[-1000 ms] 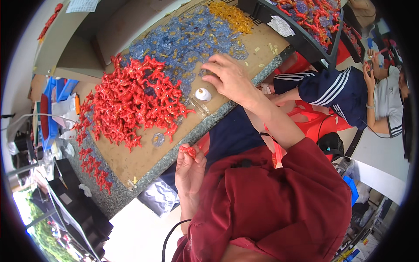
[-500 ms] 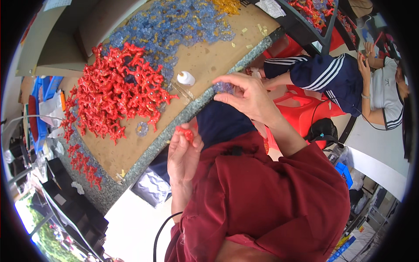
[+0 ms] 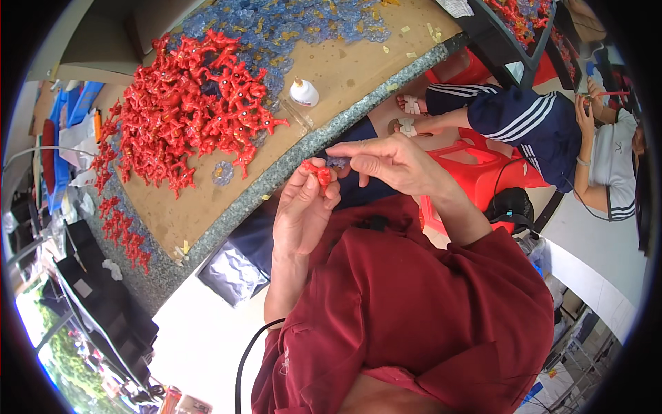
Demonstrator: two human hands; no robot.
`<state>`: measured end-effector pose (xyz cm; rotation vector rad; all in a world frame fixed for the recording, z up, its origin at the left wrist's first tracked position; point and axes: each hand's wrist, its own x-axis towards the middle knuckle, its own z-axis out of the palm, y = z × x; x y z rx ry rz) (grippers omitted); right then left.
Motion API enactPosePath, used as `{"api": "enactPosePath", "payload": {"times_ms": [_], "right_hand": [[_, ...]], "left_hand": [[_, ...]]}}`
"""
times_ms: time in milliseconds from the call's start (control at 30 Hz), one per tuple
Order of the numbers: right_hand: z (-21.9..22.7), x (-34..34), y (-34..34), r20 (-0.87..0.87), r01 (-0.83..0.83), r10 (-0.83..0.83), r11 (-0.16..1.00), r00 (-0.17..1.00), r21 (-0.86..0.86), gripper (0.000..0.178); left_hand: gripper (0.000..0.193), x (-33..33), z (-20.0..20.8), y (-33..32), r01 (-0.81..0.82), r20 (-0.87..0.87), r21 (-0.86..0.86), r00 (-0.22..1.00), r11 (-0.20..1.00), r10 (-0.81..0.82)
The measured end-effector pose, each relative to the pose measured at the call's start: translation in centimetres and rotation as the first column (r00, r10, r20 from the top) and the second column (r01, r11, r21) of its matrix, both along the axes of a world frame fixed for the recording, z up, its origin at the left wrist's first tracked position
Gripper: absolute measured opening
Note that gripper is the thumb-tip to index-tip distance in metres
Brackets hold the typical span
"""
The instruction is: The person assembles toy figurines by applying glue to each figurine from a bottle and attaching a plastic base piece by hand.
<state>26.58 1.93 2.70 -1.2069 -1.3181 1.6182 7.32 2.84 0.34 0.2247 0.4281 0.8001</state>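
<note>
My left hand (image 3: pixel 303 210) pinches a small glossy red plastic figurine (image 3: pixel 319 172) between thumb and fingertips, just off the table's front edge. Close beside it, my right hand (image 3: pixel 403 162) is closed with thumb and fingers on a translucent bluish plastic piece (image 3: pixel 336 162), mostly hidden by the fingers. The two pieces are almost together; whether they touch I cannot tell. On the table lies a big heap of red figurines (image 3: pixel 186 110). Behind it spread many translucent blue pieces (image 3: pixel 289 27) with yellow bits among them. One loose clear piece (image 3: pixel 223 173) lies in front of the heap.
A small white squeeze bottle (image 3: pixel 303 92) stands right of the heap, near the stone table edge (image 3: pixel 345 117). More red figurines (image 3: pixel 124 234) lie in a strip at the left. To the right are a red plastic stool (image 3: pixel 476 169) and a seated co-worker (image 3: pixel 600 152).
My hands have come together, the left with the figurine moving up and right toward the bluish piece in my right hand. The whole view has shifted slightly.
</note>
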Motion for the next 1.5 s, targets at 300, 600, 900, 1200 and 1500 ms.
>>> {"api": "enactPosePath", "payload": {"times_ms": [300, 600, 900, 1200, 1500], "right_hand": [[-1.6, -0.4, -0.1, -0.481, 0.161, -0.25, 0.962, 0.84, -0.219, 0.02], [-2.4, -3.0, -1.0, -0.718, 0.179, -0.317, 0.948, 0.62, -0.264, 0.014], [-2.9, -4.1, -1.2, -0.78, 0.179, -0.357, 0.934, 0.514, -0.309, 0.014], [-3.5, -4.2, -1.3, -0.798, 0.127, -0.34, 0.939, 0.497, -0.321, 0.016], [-3.5, -4.4, -1.5, -0.798, 0.143, -0.359, 0.932, 0.485, -0.333, 0.017]], "left_hand": [[0.015, -0.2, -1.2, -0.4, -0.093, -0.063, 0.214, 0.992, 0.972, 0.109], [0.013, -0.3, -0.8, -0.5, -0.18, -0.266, 0.44, 0.91, 0.88, 0.319], [0.012, -0.1, -0.5, -0.6, -0.187, -0.306, 0.501, 0.875, 0.845, 0.374], [0.011, -0.4, -0.6, -0.6, -0.197, -0.311, 0.521, 0.863, 0.831, 0.399], [0.01, -0.5, -0.7, -0.7, -0.221, -0.28, 0.53, 0.866, 0.819, 0.415]]}}
